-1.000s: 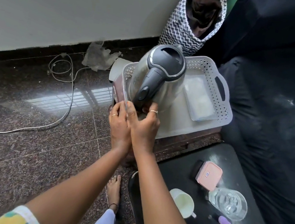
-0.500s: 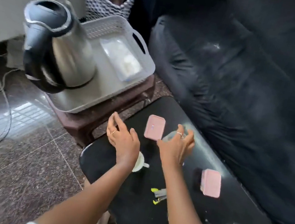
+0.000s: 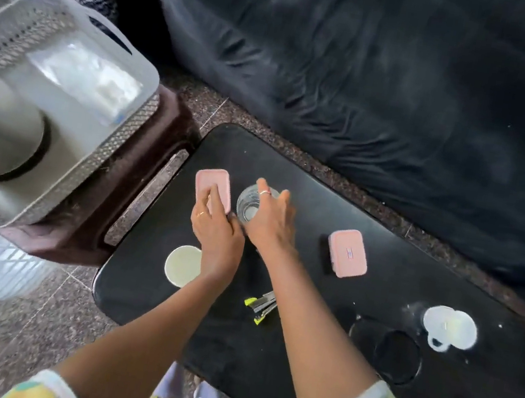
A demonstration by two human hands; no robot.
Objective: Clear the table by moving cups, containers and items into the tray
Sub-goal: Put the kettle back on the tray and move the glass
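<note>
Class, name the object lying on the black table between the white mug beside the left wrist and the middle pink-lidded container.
In the head view, a yellow-tipped metal stapler, partly hidden by the right forearm.

Left hand palm down, fingers extended forward, right hand beside it, fingers spread, both forearms outstretched

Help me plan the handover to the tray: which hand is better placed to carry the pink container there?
Left. The left hand already rests on the pink container, and the tray lies on that side. The right hand is at the glass.
</note>
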